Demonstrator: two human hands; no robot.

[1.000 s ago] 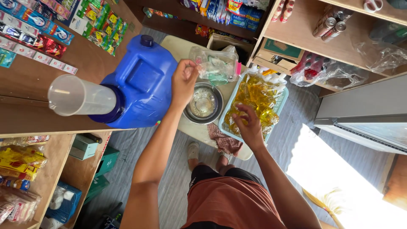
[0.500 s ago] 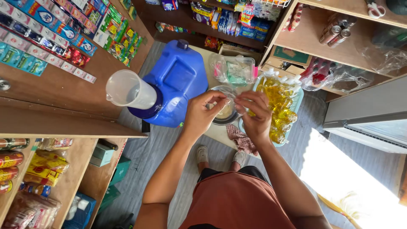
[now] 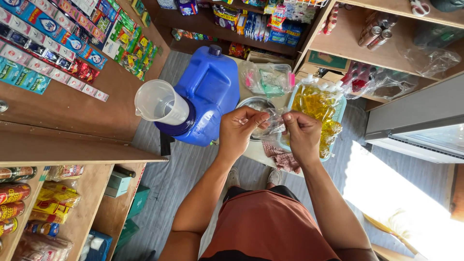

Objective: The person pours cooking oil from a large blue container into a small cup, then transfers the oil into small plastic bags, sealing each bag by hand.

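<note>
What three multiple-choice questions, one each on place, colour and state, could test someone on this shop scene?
1. Where is the clear measuring jug?
A. on the blue jerrycan
B. on the floor
C. in the tray

2. What colour is the liquid in the filled bags?
A. red
B. yellow
C. green

3. What are both hands doing?
A. resting empty
B. lifting the jerrycan
C. pinching a clear plastic bag

Answers: 1 A, the jug lies on the jerrycan. 2 B, the bags look golden yellow. 3 C, the left hand and right hand hold it between them.
</note>
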